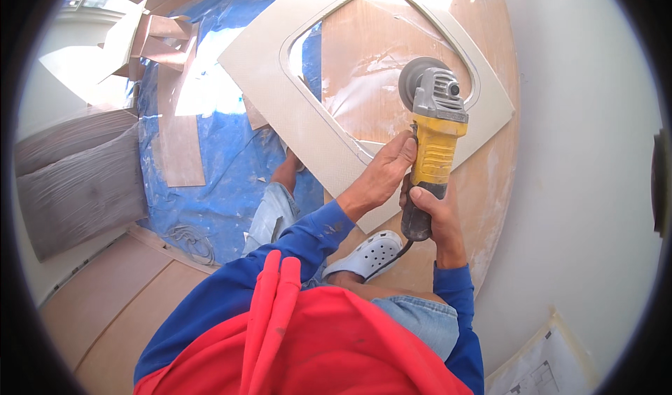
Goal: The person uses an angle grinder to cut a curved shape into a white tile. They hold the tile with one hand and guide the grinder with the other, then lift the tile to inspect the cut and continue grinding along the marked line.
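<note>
A yellow, black and grey angle grinder [435, 146] is held upright in front of me, over the right part of a pale board. My right hand [442, 216] wraps its black rear grip, thumb across the front. On the left side of the yellow body, my left hand [388, 167] pinches near a small protruding part; some fingertips are hidden behind the tool. The grinder's round disc [407, 86] faces left at the far end, apart from my fingers. Below it, the board [259, 62] has a large rounded opening with a drawn line around the edge.
Wood sheets [385, 66] lie under the board. A blue tarp [224, 213] covers the floor at left, with offcuts [178, 125] and a coiled cord [190, 241]. Plastic-wrapped panels [80, 178] lean at far left. A white wall [581, 150] stands close on the right; my light clog [371, 251] is near the board.
</note>
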Demonstrator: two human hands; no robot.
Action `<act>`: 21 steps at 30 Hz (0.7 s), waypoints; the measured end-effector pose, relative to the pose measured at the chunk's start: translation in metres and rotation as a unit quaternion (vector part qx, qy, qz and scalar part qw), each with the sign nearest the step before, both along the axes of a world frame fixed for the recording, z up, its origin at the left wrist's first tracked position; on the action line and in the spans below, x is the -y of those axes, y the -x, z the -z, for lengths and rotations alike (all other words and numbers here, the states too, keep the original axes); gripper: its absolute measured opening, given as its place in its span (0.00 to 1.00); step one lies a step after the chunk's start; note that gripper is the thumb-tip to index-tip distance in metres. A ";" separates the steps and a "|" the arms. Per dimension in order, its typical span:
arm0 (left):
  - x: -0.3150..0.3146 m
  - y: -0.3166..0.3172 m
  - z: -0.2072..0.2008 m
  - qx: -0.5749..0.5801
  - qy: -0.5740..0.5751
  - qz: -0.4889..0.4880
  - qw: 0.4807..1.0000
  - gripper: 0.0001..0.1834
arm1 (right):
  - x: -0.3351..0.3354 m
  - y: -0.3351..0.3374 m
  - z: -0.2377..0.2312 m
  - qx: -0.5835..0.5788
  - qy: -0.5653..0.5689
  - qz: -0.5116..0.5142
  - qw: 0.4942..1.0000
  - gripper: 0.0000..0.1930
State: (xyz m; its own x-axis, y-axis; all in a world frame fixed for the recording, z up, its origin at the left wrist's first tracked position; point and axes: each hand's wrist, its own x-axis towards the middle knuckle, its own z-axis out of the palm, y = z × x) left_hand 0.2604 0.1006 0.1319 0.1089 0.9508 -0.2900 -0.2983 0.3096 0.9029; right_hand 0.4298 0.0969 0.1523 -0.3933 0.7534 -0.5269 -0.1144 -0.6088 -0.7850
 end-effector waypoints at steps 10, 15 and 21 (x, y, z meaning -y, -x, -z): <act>0.030 -0.097 -0.002 0.094 0.096 0.114 0.984 0.38 | 0.080 -0.059 0.005 0.324 -0.187 0.107 0.921 0.31; 0.058 -0.112 0.036 0.188 0.105 0.205 0.955 0.38 | 0.127 -0.090 0.016 0.041 -0.004 0.203 0.978 0.36; 0.068 -0.138 0.082 0.176 0.209 0.330 0.904 0.32 | 0.147 -0.118 0.049 0.167 0.006 0.203 0.965 0.37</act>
